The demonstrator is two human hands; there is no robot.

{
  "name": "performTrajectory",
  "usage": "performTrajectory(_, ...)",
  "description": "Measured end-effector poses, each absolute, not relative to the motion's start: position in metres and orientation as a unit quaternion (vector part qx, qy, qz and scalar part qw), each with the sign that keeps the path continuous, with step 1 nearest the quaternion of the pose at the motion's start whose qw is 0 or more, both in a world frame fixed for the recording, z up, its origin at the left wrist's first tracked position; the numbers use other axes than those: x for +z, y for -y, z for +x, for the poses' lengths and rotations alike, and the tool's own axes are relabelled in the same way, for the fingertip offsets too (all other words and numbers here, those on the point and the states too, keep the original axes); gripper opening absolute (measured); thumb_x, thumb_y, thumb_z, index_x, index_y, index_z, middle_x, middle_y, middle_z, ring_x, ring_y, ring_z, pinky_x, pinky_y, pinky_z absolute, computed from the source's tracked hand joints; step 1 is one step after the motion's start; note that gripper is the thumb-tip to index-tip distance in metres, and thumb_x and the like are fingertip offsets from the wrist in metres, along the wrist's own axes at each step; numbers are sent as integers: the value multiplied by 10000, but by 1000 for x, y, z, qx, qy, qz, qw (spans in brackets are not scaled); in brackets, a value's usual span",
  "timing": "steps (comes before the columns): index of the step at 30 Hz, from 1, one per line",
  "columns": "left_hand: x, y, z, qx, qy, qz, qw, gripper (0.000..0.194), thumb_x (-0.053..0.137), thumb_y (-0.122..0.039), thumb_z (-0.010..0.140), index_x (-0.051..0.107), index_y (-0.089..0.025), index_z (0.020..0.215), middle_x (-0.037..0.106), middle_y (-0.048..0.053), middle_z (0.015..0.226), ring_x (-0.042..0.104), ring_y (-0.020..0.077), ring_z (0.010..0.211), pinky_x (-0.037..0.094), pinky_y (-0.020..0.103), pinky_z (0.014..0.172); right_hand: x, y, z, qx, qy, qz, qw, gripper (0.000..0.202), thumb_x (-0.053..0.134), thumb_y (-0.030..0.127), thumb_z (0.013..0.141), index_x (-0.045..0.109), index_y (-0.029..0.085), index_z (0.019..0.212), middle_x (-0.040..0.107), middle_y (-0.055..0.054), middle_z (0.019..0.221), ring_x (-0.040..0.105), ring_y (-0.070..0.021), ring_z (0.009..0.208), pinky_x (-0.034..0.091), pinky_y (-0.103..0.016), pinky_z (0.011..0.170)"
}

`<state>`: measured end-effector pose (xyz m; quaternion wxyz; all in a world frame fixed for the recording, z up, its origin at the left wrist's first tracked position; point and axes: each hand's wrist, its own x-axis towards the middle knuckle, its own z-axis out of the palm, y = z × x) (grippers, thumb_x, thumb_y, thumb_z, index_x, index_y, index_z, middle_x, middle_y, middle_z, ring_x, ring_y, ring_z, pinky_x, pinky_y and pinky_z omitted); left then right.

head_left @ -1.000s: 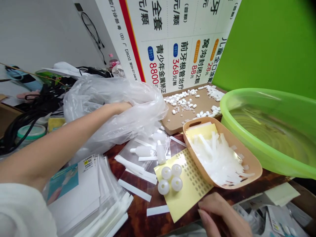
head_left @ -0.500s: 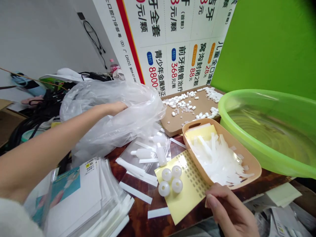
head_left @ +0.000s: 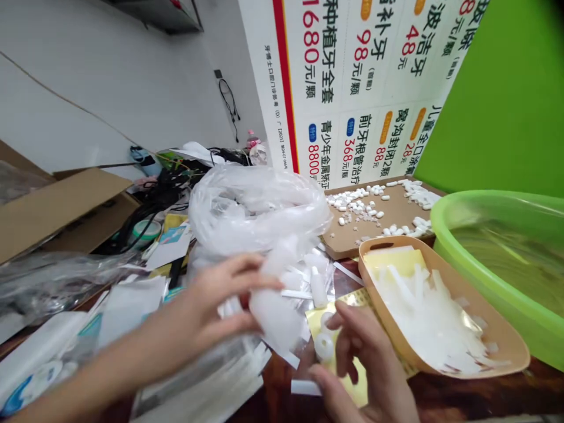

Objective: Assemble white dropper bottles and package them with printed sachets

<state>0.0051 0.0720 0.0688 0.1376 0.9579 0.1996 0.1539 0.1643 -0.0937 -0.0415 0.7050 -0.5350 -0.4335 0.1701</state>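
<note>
My left hand [head_left: 233,291] grips a frosted, translucent white plastic piece [head_left: 275,320], smeared by motion; its exact kind is unclear. Another pale blurred shape rises above the fingers. Over the yellow sheet [head_left: 355,388], my right hand [head_left: 374,367] hovers with thumb and fingers apart, holding nothing I can see. A white ball with a hole [head_left: 324,346] sits on that sheet close to the right fingers, which partly cover the others. A small white bottle-like piece [head_left: 317,288] lies just behind. The big clear plastic bag [head_left: 259,217] stands open beyond my left hand.
An orange-tan basket [head_left: 445,373] holding white strips stands at right, beside a green basin [head_left: 449,235]. Behind is a cardboard tray [head_left: 352,235] with small white pieces. Flat plastic packets [head_left: 127,311] and an open cardboard box [head_left: 66,211] are at left.
My left hand has come out of the plastic bag with a frosted white piece. My right hand has moved left over the yellow sheet and spread its fingers. The view has swung left.
</note>
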Motion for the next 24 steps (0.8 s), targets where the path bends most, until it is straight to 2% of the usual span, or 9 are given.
performTrajectory(3, 38, -20, -3, 160, -200, 930, 264, 300, 626, -300, 912, 671, -414, 1185, 619, 1, 1261, 676, 179, 1058, 548, 228, 874, -46, 86, 147, 198, 499, -466, 703, 722, 652, 430, 872, 278, 358, 1485, 572, -69, 1079, 504, -101, 539, 417, -226, 403)
performTrajectory(5, 20, 0, -3, 194, -229, 904, 304, 347, 642, -234, 899, 661, -418, 1192, 594, -5, 1288, 672, 173, 1074, 547, 214, 879, -50, 90, 140, 142, 557, -457, 679, 765, 698, 373, 850, 269, 349, 1484, 573, -67, 1039, 579, -141, 625, 496, -248, 476)
performTrajectory(8, -5, 14, 3, 233, -265, 877, 325, 401, 677, -180, 860, 663, -391, 1201, 573, 18, 1314, 662, 201, 1114, 554, 237, 891, -52, 102, 138, 69, 602, -483, 632, 445, 626, 231, 897, 490, 323, 1310, 568, -66, 994, 641, -189, 801, 576, -306, 671)
performTrajectory(10, -18, 17, 5, 266, -269, 863, 335, 356, 712, -216, 843, 684, -372, 1162, 591, 19, 1283, 677, 189, 1068, 569, 208, 824, -52, 116, 147, 84, 575, -508, 635, 286, 600, 237, 913, 559, 298, 1190, 568, -61, 964, 641, -183, 813, 577, -289, 680)
performTrajectory(14, -41, 20, -6, 428, -243, 810, 317, 76, 637, -226, 922, 687, -282, 934, 671, -14, 1108, 656, 127, 985, 525, 184, 837, -58, 160, 182, 106, 470, -555, 678, 310, 738, 222, 809, 599, 265, 1083, 588, -76, 963, 642, -207, 858, 579, -256, 605)
performTrajectory(17, -63, 20, -17, 442, -165, 813, 342, 42, 628, -224, 932, 631, -236, 972, 669, 28, 1189, 652, 140, 997, 523, 215, 863, -72, 193, 199, 253, 337, -598, 682, 248, 720, 173, 808, 544, 280, 946, 576, -48, 978, 663, -186, 767, 575, -252, 538)
performTrajectory(20, -83, 23, -17, 387, -78, 819, 415, 244, 617, -96, 915, 545, -263, 1077, 653, 54, 1261, 677, 162, 1026, 568, 237, 827, -86, 210, 197, 391, 243, -592, 662, 240, 714, 228, 822, 485, 280, 876, 586, -11, 979, 663, -153, 680, 582, -268, 561)
performTrajectory(22, -90, 25, -8, 380, -58, 813, 438, 445, 552, -11, 918, 440, -290, 1246, 643, 83, 1277, 671, 185, 1071, 588, 289, 844, -92, 212, 189, 407, 215, -580, 672, 217, 715, 286, 827, 508, 287, 890, 605, -8, 987, 672, -162, 758, 585, -276, 652)
performTrajectory(24, -91, 27, 3, 385, -65, 834, 391, 513, 523, 0, 917, 390, -241, 1350, 647, 119, 1244, 636, 209, 1105, 573, 342, 894, -93, 210, 180, 402, 217, -571, 682, 233, 709, 330, 835, 552, 319, 1006, 637, -19, 1006, 675, -169, 833, 568, -261, 718)
